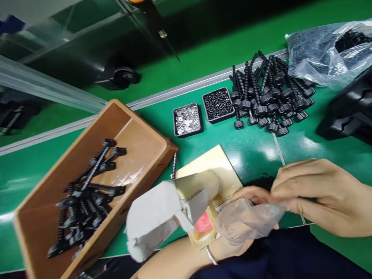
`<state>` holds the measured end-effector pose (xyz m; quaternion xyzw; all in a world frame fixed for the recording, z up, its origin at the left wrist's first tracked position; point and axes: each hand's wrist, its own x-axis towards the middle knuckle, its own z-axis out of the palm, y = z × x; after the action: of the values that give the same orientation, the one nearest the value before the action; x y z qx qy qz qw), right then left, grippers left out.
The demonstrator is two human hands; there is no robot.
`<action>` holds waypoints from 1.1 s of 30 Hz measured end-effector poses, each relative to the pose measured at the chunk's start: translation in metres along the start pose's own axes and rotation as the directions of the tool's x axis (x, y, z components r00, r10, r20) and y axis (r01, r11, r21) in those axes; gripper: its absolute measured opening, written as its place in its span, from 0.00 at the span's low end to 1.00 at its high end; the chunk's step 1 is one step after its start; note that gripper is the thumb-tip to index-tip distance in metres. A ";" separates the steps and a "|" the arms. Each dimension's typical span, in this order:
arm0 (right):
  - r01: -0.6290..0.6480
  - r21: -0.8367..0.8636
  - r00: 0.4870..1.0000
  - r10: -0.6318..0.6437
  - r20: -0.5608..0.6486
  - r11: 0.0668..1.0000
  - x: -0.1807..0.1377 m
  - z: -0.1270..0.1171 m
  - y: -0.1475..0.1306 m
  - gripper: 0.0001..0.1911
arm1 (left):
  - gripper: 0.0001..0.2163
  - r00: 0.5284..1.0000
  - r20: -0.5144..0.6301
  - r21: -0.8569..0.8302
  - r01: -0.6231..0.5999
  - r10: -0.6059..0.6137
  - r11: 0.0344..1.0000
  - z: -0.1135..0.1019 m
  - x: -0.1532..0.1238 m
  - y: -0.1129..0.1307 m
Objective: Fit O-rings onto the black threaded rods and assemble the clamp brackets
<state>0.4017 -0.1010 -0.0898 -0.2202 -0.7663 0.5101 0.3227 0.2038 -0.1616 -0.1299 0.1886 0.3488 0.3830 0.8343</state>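
Observation:
A crumpled, translucent plastic bag [251,221] stretches between my hands near the front of the green bench. My left hand [240,246], with a silver bangle at its wrist, is curled against the bag, and the film covers much of it. My right hand [328,195] pinches the bag's right end between thumb and fingers. Left of the hands is a fixture with a metal cylinder [200,184] wrapped in whitish sheet [154,213], on a cream board [219,159]. A pink patch [203,223] shows beside the left wrist.
A brown bin [145,135] at left holds black threaded rods with knobs [93,186]. Small trays of silver washers [187,119] and black screws [218,104] stand behind. More knobbed rods [267,93] lie piled near a clear bag [322,54]. A screwdriver [158,27] hangs above.

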 end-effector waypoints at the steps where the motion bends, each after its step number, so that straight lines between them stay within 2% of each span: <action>1: 0.003 0.005 1.000 -0.003 -0.003 1.000 0.002 -0.002 0.000 0.09 | 0.11 1.000 0.029 -0.032 0.005 -0.004 0.999 0.001 0.000 0.002; 4: -0.018 -0.039 0.999 0.017 -0.028 0.999 0.004 -0.006 0.000 0.10 | 0.18 0.999 0.045 -0.090 0.015 -0.011 0.996 0.004 0.001 0.008; 10: -0.014 -0.015 0.998 0.013 -0.058 1.000 0.004 -0.003 -0.002 0.09 | 0.06 0.997 -0.053 -0.005 0.056 -0.056 0.998 0.004 0.000 0.009; 12: -0.013 -0.017 0.998 0.012 -0.066 1.000 0.005 -0.005 -0.002 0.09 | 0.05 0.997 -0.038 -0.047 0.066 -0.068 0.997 0.004 0.001 0.008; 15: -0.024 0.001 0.998 0.024 -0.063 1.000 0.007 -0.007 -0.003 0.11 | 0.11 0.995 0.042 -0.131 0.094 -0.089 0.987 0.003 0.002 0.006; 18: -0.014 0.004 0.998 0.014 -0.056 1.000 0.006 -0.009 -0.003 0.11 | 0.12 0.996 0.055 -0.117 0.070 -0.064 0.991 0.002 0.002 0.003; 20: -0.004 -0.028 0.998 0.002 -0.059 1.000 0.005 -0.009 -0.003 0.10 | 0.09 0.998 0.034 -0.077 0.054 -0.052 0.996 0.002 0.001 0.002; 22: -0.020 -0.073 0.998 0.016 -0.061 0.997 0.004 -0.009 -0.004 0.09 | 0.07 0.996 0.023 -0.056 0.088 -0.087 0.995 0.004 0.002 0.004; 25: -0.042 -0.143 0.996 0.031 -0.082 0.989 0.002 -0.008 -0.006 0.09 | 0.09 0.989 0.026 -0.059 0.145 -0.144 0.988 0.008 0.003 0.010; 29: -0.046 -0.241 0.989 0.011 -0.147 0.969 -0.004 -0.005 -0.014 0.12 | 0.14 0.983 0.095 -0.099 0.167 -0.158 0.981 0.009 0.002 0.011; 31: -0.080 -0.284 0.989 0.040 -0.144 0.956 -0.008 0.000 -0.023 0.11 | 0.20 0.987 0.059 -0.067 0.154 -0.150 0.986 0.007 0.001 0.008; 33: -0.105 -0.352 0.991 0.068 -0.116 0.930 -0.011 0.007 -0.034 0.10 | 0.19 0.991 -0.032 -0.004 0.133 -0.133 0.991 0.007 0.000 0.004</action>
<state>0.4045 -0.1260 -0.0629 -0.3346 -0.8182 0.3642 0.2932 0.2067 -0.1596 -0.1233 0.1578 0.3735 0.3299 0.8525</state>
